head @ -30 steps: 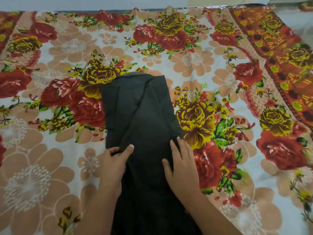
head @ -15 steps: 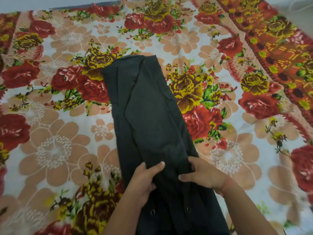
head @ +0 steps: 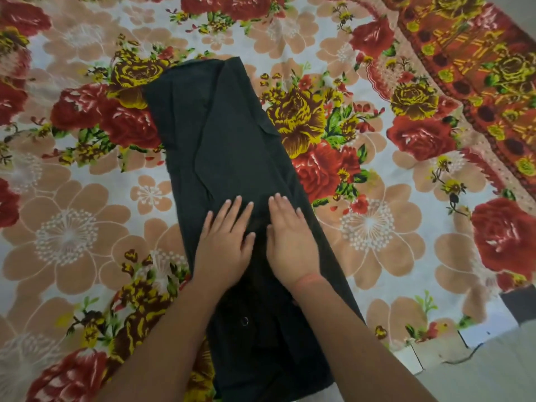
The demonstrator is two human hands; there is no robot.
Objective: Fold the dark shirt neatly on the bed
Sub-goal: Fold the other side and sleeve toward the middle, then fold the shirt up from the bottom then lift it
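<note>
Dark shirt [head: 232, 140] lies folded into a long narrow strip down the middle of the floral-sheeted bed [head: 87, 227], with one end by the near edge. I see my left hand [head: 224, 242] and right hand [head: 290, 239] side by side, flat on its middle. The fingers are straight, pressing the cloth and gripping nothing.

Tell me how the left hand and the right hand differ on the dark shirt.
The right hand has a reddish band at its wrist; the left hand shows none. The left hand's fingers are spread; the right hand's lie closer together. Both lie flat, palms down, on the dark shirt.
</note>
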